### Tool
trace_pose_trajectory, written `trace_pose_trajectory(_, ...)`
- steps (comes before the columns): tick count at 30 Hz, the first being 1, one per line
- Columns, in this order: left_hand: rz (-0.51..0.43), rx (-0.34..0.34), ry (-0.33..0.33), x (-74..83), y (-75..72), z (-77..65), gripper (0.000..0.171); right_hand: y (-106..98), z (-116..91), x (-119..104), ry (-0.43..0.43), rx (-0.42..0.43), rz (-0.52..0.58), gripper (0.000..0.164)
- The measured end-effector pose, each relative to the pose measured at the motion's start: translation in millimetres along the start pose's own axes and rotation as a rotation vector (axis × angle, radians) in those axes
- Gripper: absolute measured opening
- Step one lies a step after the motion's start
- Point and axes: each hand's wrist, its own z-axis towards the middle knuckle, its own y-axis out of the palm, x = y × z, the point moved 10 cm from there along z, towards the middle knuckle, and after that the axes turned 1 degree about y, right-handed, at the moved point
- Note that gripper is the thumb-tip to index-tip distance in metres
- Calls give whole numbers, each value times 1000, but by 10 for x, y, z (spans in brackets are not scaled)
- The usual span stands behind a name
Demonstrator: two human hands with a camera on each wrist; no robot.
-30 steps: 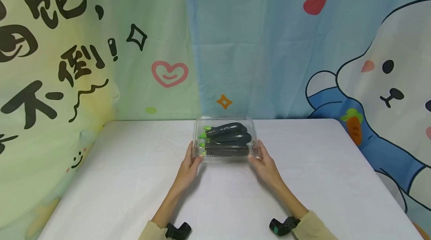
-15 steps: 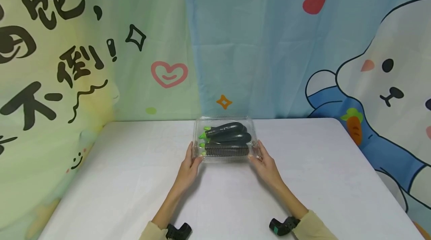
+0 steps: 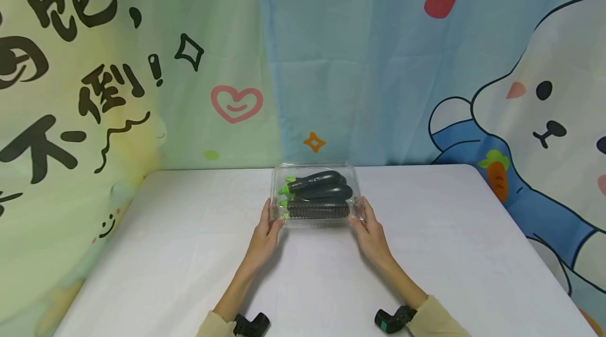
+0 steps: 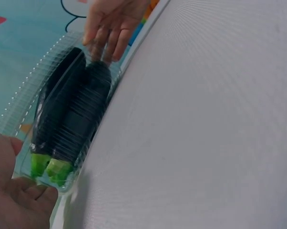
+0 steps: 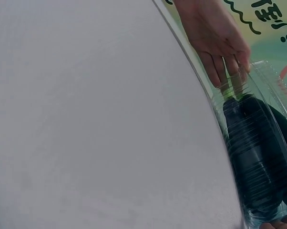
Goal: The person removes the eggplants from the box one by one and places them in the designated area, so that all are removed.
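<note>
A clear plastic box holds several dark, glossy eggplants, their green stem ends toward the left. My left hand grips its near left corner, with the thumb along the near side. At the opposite end, my right hand holds the near right corner, thumb in front. The box is tilted, and its ribbed near wall covers the lowest eggplants. In the left wrist view, fingers of the right hand show through the clear plastic from beneath. The right wrist view catches the left hand at the stem end.
A white table spreads under the arms, its far edge just behind the box. Behind it hangs a printed curtain with a cartoon bear on the right. Black devices are strapped at both wrists.
The right forearm has shifted slightly left. Both hands keep their hold on the box, which stays in nearly the same place.
</note>
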Motion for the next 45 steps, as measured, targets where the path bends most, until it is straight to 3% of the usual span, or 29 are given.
trace_pose_trajectory(17,-1,22,9,15,-3,-24,64,-12,-15,13,95,2,52,65)
trace_pose_trajectory(27,2,46,24,39,-7,-30,61,-19,-14,-16,72,20,105,61)
trace_pose_trajectory(36,-8,57,-2,12,15,-51,61,-88,8,-35,58,88,35,52)
trace_pose_trajectory(45,35,104,6,33,-19,-55,57,-65,38,-28,68,66,-2,54)
